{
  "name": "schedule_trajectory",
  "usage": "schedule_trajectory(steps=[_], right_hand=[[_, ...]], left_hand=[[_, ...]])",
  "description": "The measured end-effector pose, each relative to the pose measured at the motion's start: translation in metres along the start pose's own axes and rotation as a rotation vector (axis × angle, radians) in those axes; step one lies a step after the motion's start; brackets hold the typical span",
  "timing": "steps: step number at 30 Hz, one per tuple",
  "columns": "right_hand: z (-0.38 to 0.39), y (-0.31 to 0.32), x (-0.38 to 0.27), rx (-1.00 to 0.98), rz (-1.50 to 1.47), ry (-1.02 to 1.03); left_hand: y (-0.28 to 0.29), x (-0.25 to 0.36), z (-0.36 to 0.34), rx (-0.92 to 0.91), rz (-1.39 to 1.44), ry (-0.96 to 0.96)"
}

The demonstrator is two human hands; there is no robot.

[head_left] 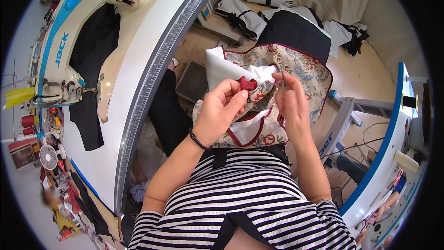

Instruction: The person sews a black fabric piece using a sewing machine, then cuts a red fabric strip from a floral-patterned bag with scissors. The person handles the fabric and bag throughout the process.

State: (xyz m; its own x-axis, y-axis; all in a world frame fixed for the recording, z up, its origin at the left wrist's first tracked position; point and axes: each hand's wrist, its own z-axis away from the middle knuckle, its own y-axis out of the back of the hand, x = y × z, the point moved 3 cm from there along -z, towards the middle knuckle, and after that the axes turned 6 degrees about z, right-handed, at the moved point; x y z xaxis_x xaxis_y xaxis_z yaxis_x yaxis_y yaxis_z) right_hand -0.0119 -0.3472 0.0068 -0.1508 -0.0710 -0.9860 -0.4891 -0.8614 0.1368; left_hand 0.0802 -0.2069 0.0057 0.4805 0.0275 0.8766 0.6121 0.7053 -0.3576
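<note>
My left hand is closed in a pinch on the dark red trim of a floral cloth piece. This floral cloth spreads over my lap, with dark red binding along its edges and white lining showing in folds. Just right of the pinched trim is my right hand, its fingers bent around a thin dark tool. The tool is slim and partly hidden by the fingers, so its exact kind does not show.
A white sewing machine stands at the left with black cloth on its bed. A ruler strip lines the table edge. Bundled cloth lies on the floor ahead. A blue-edged table and metal stand are to the right.
</note>
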Motion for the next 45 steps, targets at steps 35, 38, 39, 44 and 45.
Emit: schedule_trajectory(steps=[35,38,39,44,45], right_hand=[[0.023,-0.025,0.004,-0.400,-0.490,-0.459],[0.021,-0.026,0.004,-0.391,-0.422,-0.381],[0.022,-0.022,0.002,-0.406,-0.391,-0.356],[0.008,0.002,-0.020,-0.104,0.223,0.075],[0.004,0.000,-0.018,-0.145,0.283,0.008]], left_hand=[[-0.002,-0.001,0.007,-0.045,0.011,-0.095],[-0.004,-0.003,0.007,-0.048,0.030,-0.105],[-0.007,0.002,0.009,-0.054,0.084,-0.074],[0.001,-0.003,0.009,-0.083,0.036,-0.071],[-0.001,-0.003,0.008,-0.099,0.048,-0.075]])
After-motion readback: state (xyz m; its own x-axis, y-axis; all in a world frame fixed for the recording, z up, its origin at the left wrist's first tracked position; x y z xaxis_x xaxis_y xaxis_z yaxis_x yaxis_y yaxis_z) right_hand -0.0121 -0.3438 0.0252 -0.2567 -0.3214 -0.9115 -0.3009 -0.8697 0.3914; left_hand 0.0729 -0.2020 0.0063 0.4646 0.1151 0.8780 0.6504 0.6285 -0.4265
